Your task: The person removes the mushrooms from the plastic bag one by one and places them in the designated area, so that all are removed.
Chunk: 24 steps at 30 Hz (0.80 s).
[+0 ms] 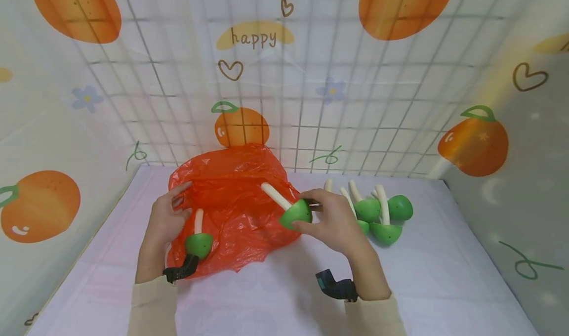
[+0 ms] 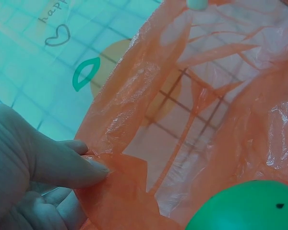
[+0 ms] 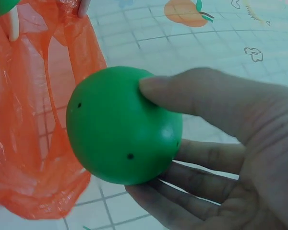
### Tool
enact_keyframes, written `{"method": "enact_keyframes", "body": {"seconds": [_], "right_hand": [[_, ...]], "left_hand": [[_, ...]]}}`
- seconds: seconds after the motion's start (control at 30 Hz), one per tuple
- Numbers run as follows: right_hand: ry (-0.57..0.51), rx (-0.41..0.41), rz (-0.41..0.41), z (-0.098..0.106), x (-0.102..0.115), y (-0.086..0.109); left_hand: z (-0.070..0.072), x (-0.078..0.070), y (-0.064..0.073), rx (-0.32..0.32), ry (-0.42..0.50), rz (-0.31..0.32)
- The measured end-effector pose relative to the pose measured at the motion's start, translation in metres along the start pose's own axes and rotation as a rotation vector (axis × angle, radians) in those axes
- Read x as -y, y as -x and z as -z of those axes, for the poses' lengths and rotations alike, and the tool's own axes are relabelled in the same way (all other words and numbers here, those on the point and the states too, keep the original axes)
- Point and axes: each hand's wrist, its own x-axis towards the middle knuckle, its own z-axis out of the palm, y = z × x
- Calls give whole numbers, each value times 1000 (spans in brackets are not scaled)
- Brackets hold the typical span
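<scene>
A red plastic bag point(image 1: 242, 222) lies spread on the table, its mouth partly raised toward the back. At its left edge, my left hand point(image 1: 164, 215) pinches the thin film between thumb and fingers, as the left wrist view shows on the bag point(image 2: 120, 187). My right hand point(image 1: 333, 222) grips a toy mushroom by its green cap point(image 3: 120, 127), over the bag's right side. The white stem point(image 1: 276, 196) of that mushroom points up and left. Another green toy mushroom point(image 1: 199, 246) rests on the bag near my left wrist, stem toward the back.
Several more green mushrooms point(image 1: 386, 233) with white stems lie grouped on the table, right of my right hand. A white wire grid point(image 1: 306, 128) behind a printed cloth stands at the back. Cloth walls point(image 1: 529, 188) border both sides.
</scene>
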Motion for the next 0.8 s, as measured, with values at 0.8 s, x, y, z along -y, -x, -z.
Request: {"method": "enact_keyframes", "body": {"seconds": [0.8], "right_hand": [[69,-46,-101,57,-15,44]], "left_hand": [[-3,-2,2,5,-13,-14]]}}
